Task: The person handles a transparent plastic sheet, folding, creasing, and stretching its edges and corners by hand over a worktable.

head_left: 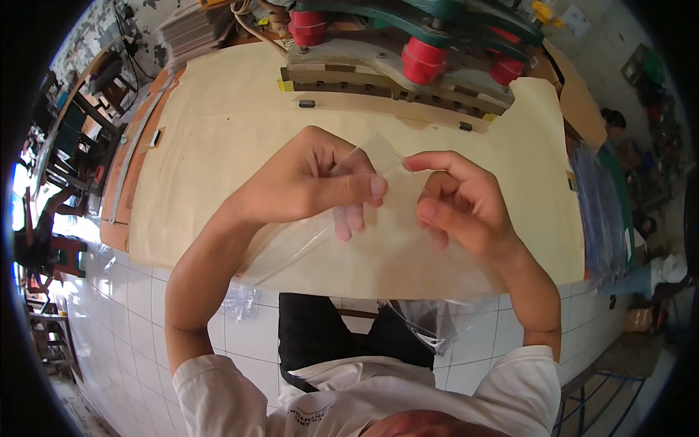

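A clear plastic sheet point(393, 240) hangs between my hands over the cream-covered table point(189, 146), its upper corner pointing toward the machine. My left hand point(320, 182) pinches the sheet near that corner, thumb on top and some fingers showing through the plastic. On the other side of the corner is my right hand point(462, 204); its index fingertip touches the sheet's edge, and its thumb is apart from the index finger. The lower part of the sheet drapes over the table's near edge.
A green machine point(480, 29) with red cylinders point(424, 62) and a long metal bar stands at the table's far side. Stacked plastic sheets point(601, 211) lie at the right edge, stacked boards point(193, 33) at the back left. Another person point(615, 124) is at the far right.
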The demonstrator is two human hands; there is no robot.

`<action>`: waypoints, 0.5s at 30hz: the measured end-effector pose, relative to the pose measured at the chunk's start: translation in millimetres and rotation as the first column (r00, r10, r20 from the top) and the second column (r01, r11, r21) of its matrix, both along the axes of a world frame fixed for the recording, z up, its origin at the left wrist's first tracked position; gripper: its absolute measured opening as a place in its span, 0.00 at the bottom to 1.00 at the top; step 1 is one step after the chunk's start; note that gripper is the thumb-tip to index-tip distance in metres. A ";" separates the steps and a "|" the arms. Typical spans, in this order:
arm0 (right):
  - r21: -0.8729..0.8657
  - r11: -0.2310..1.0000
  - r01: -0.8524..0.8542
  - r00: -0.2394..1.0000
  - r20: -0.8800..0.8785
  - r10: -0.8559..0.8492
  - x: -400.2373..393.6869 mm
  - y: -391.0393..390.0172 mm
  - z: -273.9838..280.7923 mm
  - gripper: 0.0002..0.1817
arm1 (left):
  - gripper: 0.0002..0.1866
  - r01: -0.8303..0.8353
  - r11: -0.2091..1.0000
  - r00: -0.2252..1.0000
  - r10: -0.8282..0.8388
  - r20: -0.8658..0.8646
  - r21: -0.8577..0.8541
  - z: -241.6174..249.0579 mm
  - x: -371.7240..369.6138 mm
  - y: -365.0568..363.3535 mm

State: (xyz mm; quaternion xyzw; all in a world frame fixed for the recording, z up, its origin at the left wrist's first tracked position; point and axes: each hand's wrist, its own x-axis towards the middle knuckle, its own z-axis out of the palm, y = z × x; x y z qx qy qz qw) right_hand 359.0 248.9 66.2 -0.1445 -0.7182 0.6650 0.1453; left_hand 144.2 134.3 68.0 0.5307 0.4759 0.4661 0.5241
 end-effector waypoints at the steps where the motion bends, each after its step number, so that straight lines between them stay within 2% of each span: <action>1: -0.009 0.999 -0.049 0.998 0.041 0.049 -2.1 5.1 -3.4 0.21 | 0.10 -0.018 1.000 1.000 0.019 -0.025 0.023 0.7 0.5 0.4; 3: -0.014 0.995 -0.094 0.993 0.075 0.095 -5.1 13.9 -7.6 0.18 | 0.10 -0.031 0.999 0.999 0.033 -0.036 0.031 1.0 0.4 -0.5; 5: -0.064 0.966 -0.250 0.954 0.153 0.257 -3.3 21.3 -7.1 0.15 | 0.10 -0.048 0.998 0.998 0.050 -0.048 0.047 1.4 2.0 -2.8; 9: -0.034 0.960 -0.278 0.948 0.155 0.280 14.1 15.9 -2.2 0.12 | 0.10 -0.093 0.991 0.995 0.095 -0.023 0.094 -2.4 6.5 -14.1; 12: 0.015 0.971 -0.239 0.960 0.151 0.234 46.6 3.7 2.4 0.15 | 0.10 -0.137 0.984 0.990 0.140 -0.021 0.117 2.9 6.1 -36.3; 14: 0.175 0.965 -0.194 0.968 0.195 0.159 70.4 -8.2 1.0 0.15 | 0.11 -0.151 0.980 0.987 0.155 -0.027 0.130 1.8 4.4 -56.9; 15: 0.178 0.965 -0.192 0.969 0.190 0.158 82.1 -12.2 -2.0 0.15 | 0.10 -0.193 0.964 0.980 0.197 -0.006 0.184 -1.0 4.0 -67.7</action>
